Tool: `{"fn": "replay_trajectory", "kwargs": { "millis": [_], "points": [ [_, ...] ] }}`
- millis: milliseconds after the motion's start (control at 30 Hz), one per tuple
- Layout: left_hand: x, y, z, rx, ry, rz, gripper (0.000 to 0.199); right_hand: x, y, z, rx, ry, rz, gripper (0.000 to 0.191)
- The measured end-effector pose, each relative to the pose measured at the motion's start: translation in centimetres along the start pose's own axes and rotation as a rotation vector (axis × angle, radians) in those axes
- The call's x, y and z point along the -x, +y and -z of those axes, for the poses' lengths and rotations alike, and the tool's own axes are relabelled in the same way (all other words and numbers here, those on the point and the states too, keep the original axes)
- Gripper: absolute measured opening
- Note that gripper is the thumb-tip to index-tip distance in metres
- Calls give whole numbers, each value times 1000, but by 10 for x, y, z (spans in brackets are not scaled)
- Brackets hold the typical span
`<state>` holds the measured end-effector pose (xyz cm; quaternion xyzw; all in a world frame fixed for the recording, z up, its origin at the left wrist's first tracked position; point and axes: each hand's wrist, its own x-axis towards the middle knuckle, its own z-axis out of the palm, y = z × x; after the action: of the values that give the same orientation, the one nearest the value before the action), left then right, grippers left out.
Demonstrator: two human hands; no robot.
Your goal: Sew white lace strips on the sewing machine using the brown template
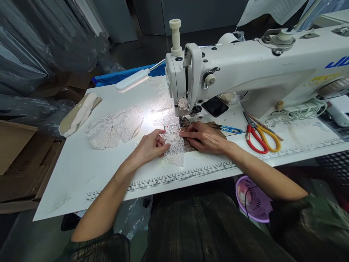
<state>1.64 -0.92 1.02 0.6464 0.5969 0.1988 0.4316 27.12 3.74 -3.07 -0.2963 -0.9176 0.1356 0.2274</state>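
Observation:
White lace [174, 152] lies under the needle area of a white sewing machine [181, 78], its lower end hanging toward the table's front. My left hand [152, 145] is at the lace's left edge, fingers curled, thumb and fingertips touching the fabric. On the other side my right hand [203, 137] rests flat over a brown piece [191, 145], its fingertips on the lace just below the presser foot. Another stretch of lace [116, 127] lies to the left on the white table [79, 163].
Red-handled scissors [256, 140], yellow-handled scissors [269, 138] and blue snips [230, 129] lie right of my right hand. A black phone-like object [215, 106] sits behind it. A lit lamp [133, 80] hangs at the left; a wrapped cloth bundle [81, 113] is at the table's left edge.

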Motion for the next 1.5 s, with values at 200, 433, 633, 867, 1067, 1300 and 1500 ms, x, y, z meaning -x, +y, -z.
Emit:
{"fn": "replay_trajectory", "kwargs": {
  "millis": [200, 433, 633, 867, 1067, 1300, 1500],
  "points": [
    [1, 3, 2, -28, 12, 1, 53, 2, 1, -2, -5, -10, -9, 31],
    [1, 3, 3, 16, -14, 28, 52, 4, -1, -1, 28, -40, -33, 37],
    [-1, -1, 3, 20, -24, 19, 52, 6, -4, 2, -102, -51, -15, 37],
    [0, -1, 3, -1, -25, 10, 53, 6, -6, -2, -37, -87, 56, 34],
    [2, 1, 6, -29, -34, 5, 59, 7, -7, 0, -42, -92, 39, 33],
    [3, -1, 5, 1, -24, 22, 61, 6, -9, 2, -63, -103, 21, 33],
    [1, -1, 3, 21, 7, 35, 64, 6, -10, 2, -72, -102, 29, 37]
  ]
}}
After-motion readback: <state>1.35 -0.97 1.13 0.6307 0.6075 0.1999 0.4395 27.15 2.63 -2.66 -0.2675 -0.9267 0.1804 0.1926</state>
